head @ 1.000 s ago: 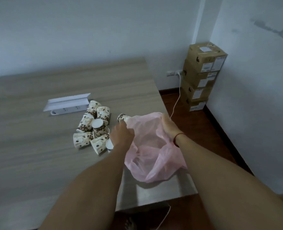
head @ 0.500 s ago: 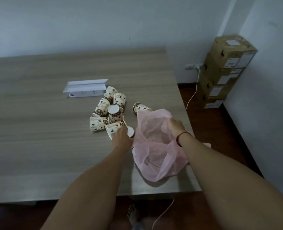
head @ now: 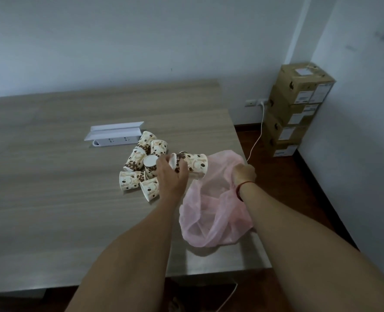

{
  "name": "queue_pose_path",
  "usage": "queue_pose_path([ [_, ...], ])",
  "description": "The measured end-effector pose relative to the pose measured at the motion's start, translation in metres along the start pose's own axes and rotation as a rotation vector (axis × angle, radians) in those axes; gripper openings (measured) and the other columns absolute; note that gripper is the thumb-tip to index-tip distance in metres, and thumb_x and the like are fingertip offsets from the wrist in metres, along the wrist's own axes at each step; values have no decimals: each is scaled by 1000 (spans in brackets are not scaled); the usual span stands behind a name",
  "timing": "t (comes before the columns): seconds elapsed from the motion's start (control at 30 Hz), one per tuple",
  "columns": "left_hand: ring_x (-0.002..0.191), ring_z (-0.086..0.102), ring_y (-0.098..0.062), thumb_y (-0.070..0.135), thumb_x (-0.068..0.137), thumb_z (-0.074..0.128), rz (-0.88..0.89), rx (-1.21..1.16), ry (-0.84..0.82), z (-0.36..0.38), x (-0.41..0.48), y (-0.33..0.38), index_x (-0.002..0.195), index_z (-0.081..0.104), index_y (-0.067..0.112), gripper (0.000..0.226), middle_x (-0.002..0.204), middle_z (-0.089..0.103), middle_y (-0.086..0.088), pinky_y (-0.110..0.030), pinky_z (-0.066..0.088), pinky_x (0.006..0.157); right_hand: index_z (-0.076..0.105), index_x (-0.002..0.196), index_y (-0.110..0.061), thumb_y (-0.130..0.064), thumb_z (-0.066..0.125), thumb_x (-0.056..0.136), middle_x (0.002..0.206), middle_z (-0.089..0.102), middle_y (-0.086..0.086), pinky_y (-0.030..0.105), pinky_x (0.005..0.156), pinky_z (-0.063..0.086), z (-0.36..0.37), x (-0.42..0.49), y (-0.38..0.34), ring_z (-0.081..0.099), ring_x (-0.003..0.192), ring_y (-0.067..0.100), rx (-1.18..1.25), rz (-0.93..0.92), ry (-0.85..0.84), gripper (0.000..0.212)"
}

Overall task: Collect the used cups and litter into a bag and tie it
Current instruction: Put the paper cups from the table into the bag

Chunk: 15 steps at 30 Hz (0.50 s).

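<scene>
The cup (head: pixel 195 166) hangs clear of the surface (head: pixel 51 199), lying sideways in the air with its open rim turned towards the pink bag (head: pixel 213 212), and that is the way it needs to travel. The left hand (head: pixel 172 179) has its fingers curled round the base end. There may be a second cup tucked into the same grip, but the patterns overlap and I can't separate them. The bag is just beside it, slumped on the surface near the right edge, and the right hand (head: pixel 244 174) is clamped on a bunch of its rim. It holds that side high so the mouth gapes towards the incoming cup. I can't make out anything inside through the film. Now the count: six more cups wait in a tumbled pile of cups (head: pixel 131 180) just left of the left hand, most on their sides. I spot no other litter. Behind the pile is one white power strip (head: pixel 112 142) with a folded white card resting on it. Off in the room's corner stands one stack of four cardboard boxes (head: pixel 299 113), and one white cable (head: pixel 257 138) drops from the wall socket.
</scene>
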<state>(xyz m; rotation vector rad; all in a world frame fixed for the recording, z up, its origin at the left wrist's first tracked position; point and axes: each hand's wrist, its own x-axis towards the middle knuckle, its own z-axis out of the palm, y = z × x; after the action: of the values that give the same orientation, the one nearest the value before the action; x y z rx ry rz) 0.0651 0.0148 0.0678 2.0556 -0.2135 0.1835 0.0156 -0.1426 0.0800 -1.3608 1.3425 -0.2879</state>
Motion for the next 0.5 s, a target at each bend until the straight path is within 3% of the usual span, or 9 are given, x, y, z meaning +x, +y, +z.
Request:
queue_pose_path([
  [0.13, 90, 49, -16, 48, 77, 39, 140, -25, -115, 17, -1, 8, 106, 55, 2, 56, 97, 51, -3, -25, 36, 78, 42, 139, 0, -9, 34, 100, 140, 50, 18, 30, 103, 41, -8, 2, -9, 50, 129, 29, 20, 88, 43, 41],
  [0.2, 88, 52, -17, 47, 77, 49, 106, -10, -193, 30, 2, 12, 103, 57, 4, 50, 96, 56, -7, -27, 39, 75, 46, 136, 0, -11, 40, 98, 137, 53, 18, 31, 100, 44, -10, 6, -15, 53, 126, 29, -2, 82, 86, 39],
  [0.27, 92, 54, -18, 39, 80, 65, 47, -6, -265, 46, 7, 10, 107, 57, 4, 45, 101, 60, -8, -31, 44, 81, 50, 132, 0, -13, 44, 96, 133, 56, 18, 34, 94, 47, -12, 8, -23, 57, 120, 32, 51, 67, 111, 39],
  [0.33, 95, 55, -18, 41, 78, 73, 14, 14, -353, 62, 12, 6, 110, 57, 6, 50, 102, 59, -3, -30, 45, 83, 51, 131, -1, -16, 45, 95, 131, 56, 18, 35, 90, 48, -14, 12, -30, 58, 118, 32, 70, 63, 123, 40],
  [0.43, 90, 56, -15, 52, 75, 74, -50, 41, -551, 79, 21, 6, 109, 56, 10, 57, 99, 58, 0, -26, 43, 76, 50, 132, -1, -17, 43, 96, 130, 56, 18, 33, 86, 47, -13, 20, -34, 58, 117, 32, 112, 75, 147, 40],
  [0.5, 85, 57, -15, 55, 78, 70, -86, 46, -724, 88, 29, 7, 100, 59, 13, 49, 91, 59, 1, -29, 47, 77, 49, 133, -2, -15, 43, 95, 129, 56, 16, 33, 86, 48, -9, 24, -36, 58, 113, 30, 90, 102, 112, 41],
])
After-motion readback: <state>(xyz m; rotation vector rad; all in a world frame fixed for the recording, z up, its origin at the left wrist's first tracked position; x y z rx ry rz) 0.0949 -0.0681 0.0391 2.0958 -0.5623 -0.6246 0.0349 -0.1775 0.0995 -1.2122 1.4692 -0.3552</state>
